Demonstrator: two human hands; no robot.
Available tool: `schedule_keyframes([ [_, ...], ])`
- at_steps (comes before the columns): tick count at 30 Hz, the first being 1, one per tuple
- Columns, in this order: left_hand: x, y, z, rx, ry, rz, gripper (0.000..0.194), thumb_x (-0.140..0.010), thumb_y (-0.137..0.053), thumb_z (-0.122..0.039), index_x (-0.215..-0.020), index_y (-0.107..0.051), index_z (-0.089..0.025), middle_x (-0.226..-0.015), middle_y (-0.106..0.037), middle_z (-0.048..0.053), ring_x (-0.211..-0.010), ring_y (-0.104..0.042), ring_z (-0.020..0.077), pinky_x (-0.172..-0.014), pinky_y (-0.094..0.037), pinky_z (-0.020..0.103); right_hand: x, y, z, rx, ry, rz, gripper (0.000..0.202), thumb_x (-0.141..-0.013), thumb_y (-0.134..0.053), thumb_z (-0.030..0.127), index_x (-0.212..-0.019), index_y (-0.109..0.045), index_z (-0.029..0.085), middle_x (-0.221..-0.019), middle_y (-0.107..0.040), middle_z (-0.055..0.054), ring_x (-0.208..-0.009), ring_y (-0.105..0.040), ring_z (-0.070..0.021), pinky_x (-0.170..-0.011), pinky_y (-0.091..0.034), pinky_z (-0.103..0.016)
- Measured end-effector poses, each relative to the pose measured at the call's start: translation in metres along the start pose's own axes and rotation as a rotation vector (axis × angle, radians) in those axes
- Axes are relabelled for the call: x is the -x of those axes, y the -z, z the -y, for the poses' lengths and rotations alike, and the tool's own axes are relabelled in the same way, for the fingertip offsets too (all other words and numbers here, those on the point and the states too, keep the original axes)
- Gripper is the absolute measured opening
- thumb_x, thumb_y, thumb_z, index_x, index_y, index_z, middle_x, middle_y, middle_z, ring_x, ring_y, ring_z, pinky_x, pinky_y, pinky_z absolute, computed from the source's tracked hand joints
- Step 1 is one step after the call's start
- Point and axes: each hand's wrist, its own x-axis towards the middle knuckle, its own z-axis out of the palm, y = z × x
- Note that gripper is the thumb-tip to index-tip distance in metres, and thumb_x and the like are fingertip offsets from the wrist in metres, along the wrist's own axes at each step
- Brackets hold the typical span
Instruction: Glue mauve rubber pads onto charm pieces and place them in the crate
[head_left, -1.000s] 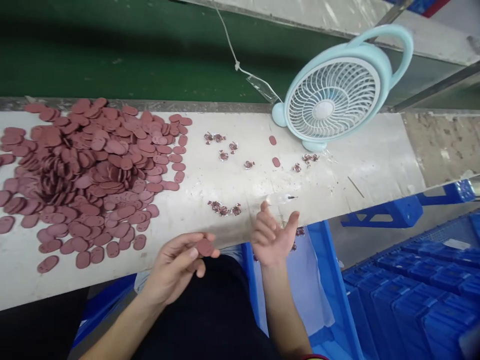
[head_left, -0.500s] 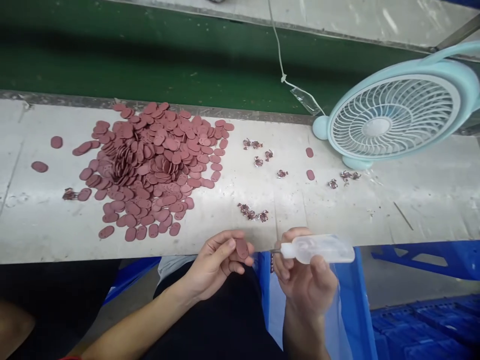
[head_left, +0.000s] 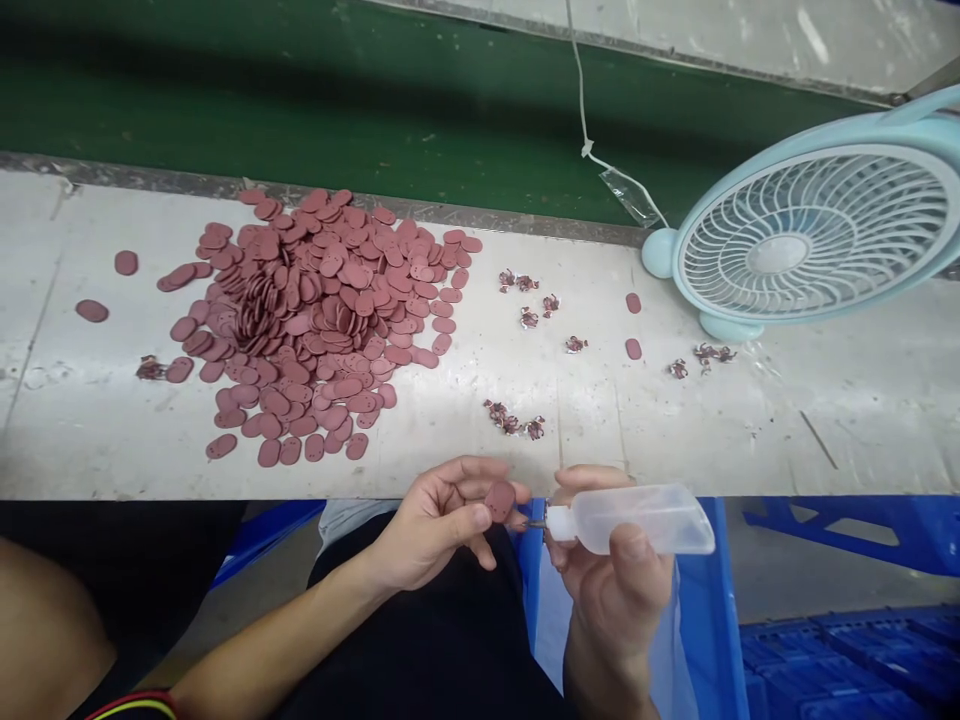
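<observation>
By the worktop's (head_left: 435, 440) near edge, the left hand (head_left: 431, 525) pinches a flat, dull-red oval piece (head_left: 499, 500) at its thumb tip (head_left: 475, 518); the right hand (head_left: 616, 590) clasps a translucent plastic bottle (head_left: 637, 512), nozzle (head_left: 535, 524) near the piece.

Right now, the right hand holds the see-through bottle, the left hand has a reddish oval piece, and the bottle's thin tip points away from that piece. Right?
Not quite: the head view shows the thin tip pointing towards the reddish oval piece. The right hand holds the see-through bottle, and the left hand has that piece.
</observation>
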Motion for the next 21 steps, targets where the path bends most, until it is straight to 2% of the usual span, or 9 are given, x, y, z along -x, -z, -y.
schedule_keyframes([
  [2,0.000,-0.001,0.000,-0.002,0.003,-0.011,0.030,-0.085,-0.079,-0.023,-0.115,-0.076,-0.022,-0.114,-0.079,0.013,-0.093,-0.077,0.0217,-0.059,-0.060,0.017,0.001,-0.002,0.000,0.021,0.032,-0.042,0.035,-0.089,-0.066,0.055,-0.103,-0.071,0.023,-0.058,-0.058,0.003,-0.039,-0.048,-0.0118,-0.034,-0.036,-0.023],
  [7,0.000,-0.003,0.002,0.033,0.035,-0.018,0.031,-0.084,-0.081,-0.029,-0.113,-0.079,-0.018,-0.116,-0.079,0.013,-0.079,-0.074,0.0141,-0.060,-0.059,0.016,0.007,-0.008,-0.005,0.128,0.174,-0.112,0.028,-0.088,-0.069,0.052,-0.097,-0.070,0.025,-0.070,-0.060,0.001,-0.040,-0.050,-0.0122,-0.035,-0.040,-0.027],
  [15,-0.002,-0.003,0.007,0.070,0.003,-0.053,0.029,-0.084,-0.081,-0.033,-0.109,-0.080,-0.018,-0.110,-0.081,0.014,-0.082,-0.078,0.0194,-0.060,-0.062,0.019,0.012,-0.018,-0.015,0.119,0.271,-0.208,0.027,-0.089,-0.068,0.051,-0.105,-0.069,0.029,-0.066,-0.062,-0.001,-0.046,-0.057,-0.0213,-0.037,-0.045,-0.036],
  [21,0.000,-0.005,0.006,0.049,-0.029,-0.048,0.027,-0.085,-0.079,-0.034,-0.108,-0.081,-0.019,-0.108,-0.082,0.012,-0.084,-0.080,0.0209,-0.064,-0.062,0.020,0.011,-0.019,-0.020,0.168,0.338,-0.232,0.026,-0.088,-0.066,0.049,-0.105,-0.069,0.030,-0.073,-0.061,-0.001,-0.049,-0.058,-0.0228,-0.041,-0.048,-0.042],
])
